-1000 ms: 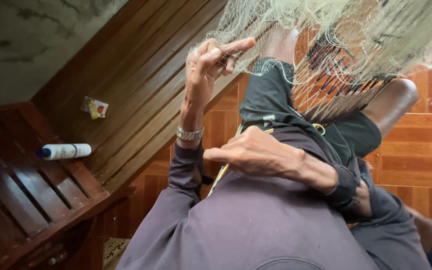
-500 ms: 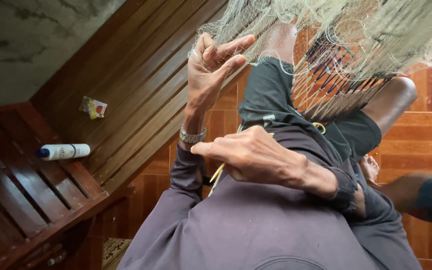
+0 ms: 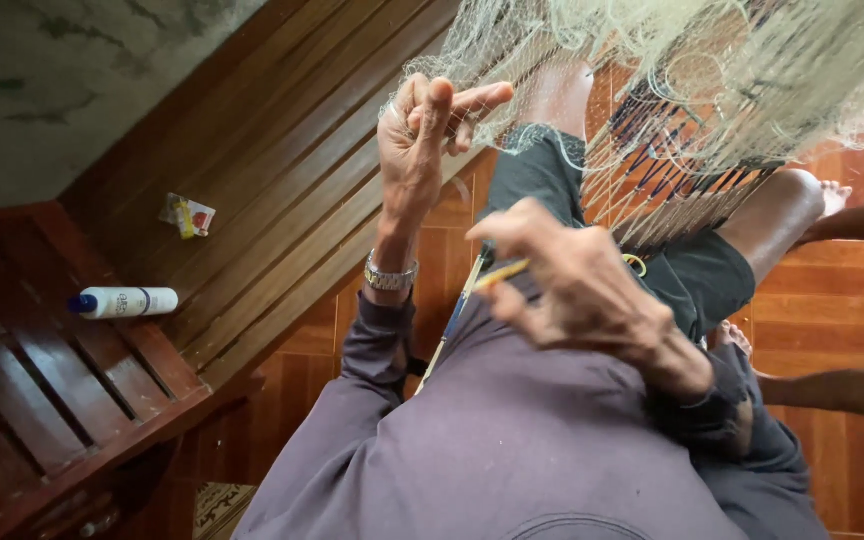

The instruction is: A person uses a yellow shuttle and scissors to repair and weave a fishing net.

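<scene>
Overhead, left hand (image 3: pixel 422 140) pinching pale mesh net (image 3: pixel 692 80)

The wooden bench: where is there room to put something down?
The wooden bench has bare slats between the white bottle and the small packet, and more past the packet. It is crowded at the lap, where the net hangs over both hands.

Pale greenish-white fishing net (image 3: pixel 712 70), yellow netting needle (image 3: pixel 500 274), white bottle (image 3: pixel 124 302) (blue cap), reddish-brown slatted bench (image 3: pixel 282 190), purple-grey sleeve (image 3: pixel 377 330).
</scene>
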